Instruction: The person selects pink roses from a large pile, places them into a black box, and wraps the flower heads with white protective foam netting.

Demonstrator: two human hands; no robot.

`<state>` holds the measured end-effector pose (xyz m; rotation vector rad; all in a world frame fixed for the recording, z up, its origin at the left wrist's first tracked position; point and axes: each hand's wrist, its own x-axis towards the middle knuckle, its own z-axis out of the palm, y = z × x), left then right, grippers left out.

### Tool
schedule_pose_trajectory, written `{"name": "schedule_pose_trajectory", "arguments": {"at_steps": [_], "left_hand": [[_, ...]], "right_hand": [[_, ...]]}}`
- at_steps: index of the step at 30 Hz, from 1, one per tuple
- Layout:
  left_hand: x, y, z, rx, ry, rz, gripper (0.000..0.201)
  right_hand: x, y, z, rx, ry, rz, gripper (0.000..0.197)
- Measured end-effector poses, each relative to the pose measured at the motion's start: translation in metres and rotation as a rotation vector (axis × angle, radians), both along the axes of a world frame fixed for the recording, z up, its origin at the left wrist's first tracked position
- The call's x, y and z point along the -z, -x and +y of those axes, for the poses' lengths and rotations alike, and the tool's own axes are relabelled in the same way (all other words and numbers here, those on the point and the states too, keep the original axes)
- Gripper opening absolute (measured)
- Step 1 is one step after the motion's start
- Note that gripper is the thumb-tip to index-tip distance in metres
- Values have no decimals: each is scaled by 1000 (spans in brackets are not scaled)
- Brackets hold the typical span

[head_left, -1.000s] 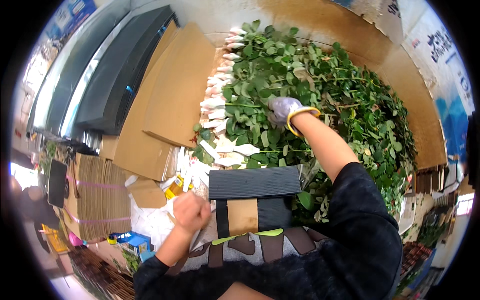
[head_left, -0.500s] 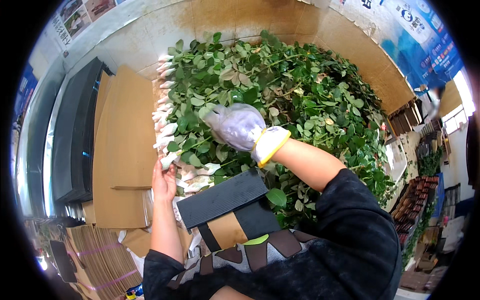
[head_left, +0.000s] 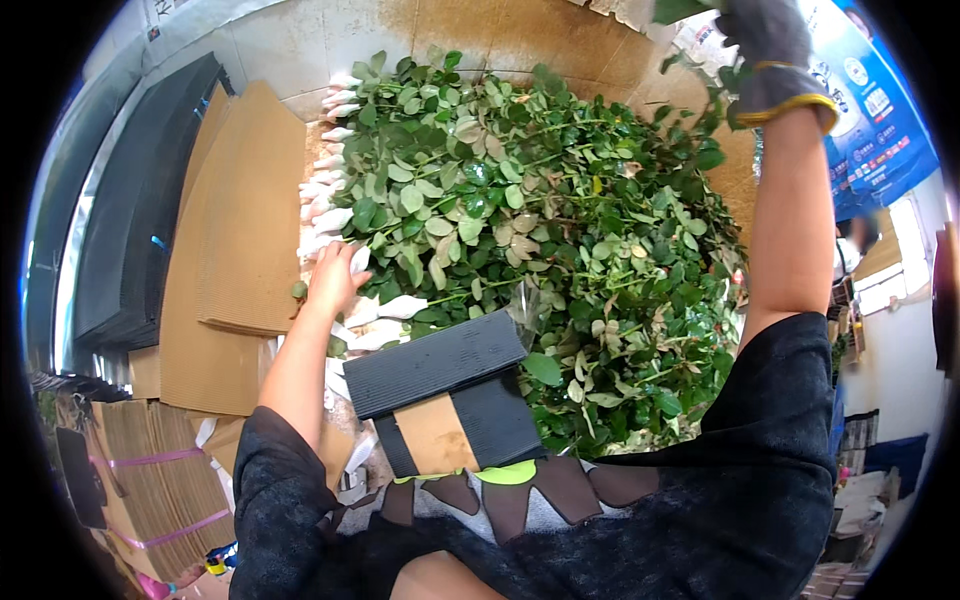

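Bare, my left hand [head_left: 335,280] closes its fingers around a white-wrapped flower head [head_left: 360,259] at the left edge of a leafy pile. Above it runs a column of similar white-wrapped heads [head_left: 333,218], their leafy stems [head_left: 480,190] lying toward the right. At the upper right, my right hand [head_left: 768,50] wears a dark grey glove with a yellow-edged cuff. It is raised and closed on a leafy stem [head_left: 708,110], whose leaves show beside the glove; the fingers are partly hidden. Nearest my body, more wrapped heads [head_left: 400,308] lie beside a black corrugated sheet [head_left: 440,365].
Brown cardboard sheets [head_left: 250,210] and a black stack of sheets [head_left: 150,210] stand at the left. Below them is a strapped bundle of cardboard [head_left: 160,480]. A stained wall [head_left: 540,40] bounds the pile's far side, and a blue poster [head_left: 880,130] hangs at the right.
My right hand has swung from over the middle of the pile to the upper right, with a leafy stem now beside it. My left hand has moved a little farther up along the wrapped heads.
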<state>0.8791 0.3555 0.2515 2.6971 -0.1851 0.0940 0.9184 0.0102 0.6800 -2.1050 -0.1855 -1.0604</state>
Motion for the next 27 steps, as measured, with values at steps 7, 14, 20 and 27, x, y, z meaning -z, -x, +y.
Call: {"name": "schedule_pose_trajectory", "arguments": {"at_steps": [7,14,20,27], "left_hand": [[-89,-9,2,45,-29,210,45],[-264,-2,-37,388,65,-373,38],[-126,-57,54,-71,406,-44,46],[-1,-95,19,160,311,23,43]], "right_hand": [[31,-1,8,182,804,-386,19],[191,3,111,-740,622,165,36],[139,-34,51,-275,336,234,35],[-18,-31,-86,-201,-160,-384,39]]}}
